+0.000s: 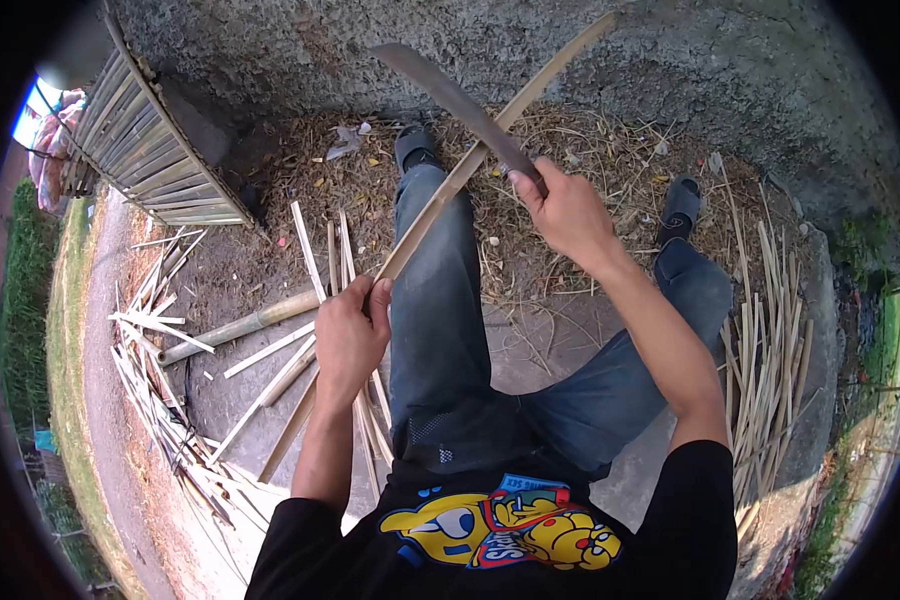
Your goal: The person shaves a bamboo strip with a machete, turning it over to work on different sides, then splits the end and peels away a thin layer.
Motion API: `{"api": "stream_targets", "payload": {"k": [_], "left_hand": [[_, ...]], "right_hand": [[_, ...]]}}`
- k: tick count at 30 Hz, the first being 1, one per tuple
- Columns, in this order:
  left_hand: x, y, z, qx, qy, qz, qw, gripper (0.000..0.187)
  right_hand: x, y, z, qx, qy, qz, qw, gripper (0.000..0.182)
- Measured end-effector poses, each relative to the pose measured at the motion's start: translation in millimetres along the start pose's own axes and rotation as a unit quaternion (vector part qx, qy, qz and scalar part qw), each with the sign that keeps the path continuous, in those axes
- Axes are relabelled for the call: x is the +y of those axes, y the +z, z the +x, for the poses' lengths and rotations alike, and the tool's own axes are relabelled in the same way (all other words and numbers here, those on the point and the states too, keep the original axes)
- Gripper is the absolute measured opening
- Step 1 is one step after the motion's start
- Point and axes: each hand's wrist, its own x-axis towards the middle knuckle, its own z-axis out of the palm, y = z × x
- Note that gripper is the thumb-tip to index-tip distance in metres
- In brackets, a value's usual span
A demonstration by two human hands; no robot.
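Note:
My left hand is closed round the lower end of a long bamboo strip, which slants up and to the right over my leg toward the wall. In my right hand is the handle of a machete, its dark curved blade reaching up and to the left. Blade and strip cross just beyond my right hand, the blade lying over the strip in this view. My right fingers wrap the handle, so most of it is hidden.
Bamboo strips are piled on the left and right. A whole bamboo pole lies beside my left arm. A slatted bamboo panel leans at the upper left. Ahead stands a rough wall, with shavings littering the ground before it.

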Motion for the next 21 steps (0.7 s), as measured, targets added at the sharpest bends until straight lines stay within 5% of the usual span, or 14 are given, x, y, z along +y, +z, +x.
{"api": "stream_targets", "payload": {"k": [2,7,12,14,16,18,21], "left_hand": [[-15,-4,-15,0.007,-0.004,-0.008,1.000,0.033],[-9,5,-10,-0.029,0.013,-0.017,0.999,0.033],[0,-7,-1,-0.063,0.040,-0.064,0.995,0.034],[-4,-12,8,-0.063,0.056,-0.022,0.996,0.033],[-33,-38,-8,-0.088,0.027,0.027,0.995,0.031],[-58,-56,-35,-0.152,0.025,0.064,0.986,0.030],[-60,-33,-47,-0.118,0.053,0.026,0.991,0.029]], "right_hand": [[39,-9,27,0.002,0.062,0.027,0.998,0.048],[-5,0,-40,-0.063,-0.108,-0.036,0.991,0.048],[32,1,-15,0.007,-0.175,-0.049,0.983,0.049],[50,2,1,0.069,-0.155,-0.128,0.977,0.046],[96,-32,38,0.064,0.117,-0.023,0.991,0.053],[203,-49,69,0.112,0.265,0.044,0.957,0.062],[204,-61,61,0.167,0.202,-0.038,0.964,0.062]]}}
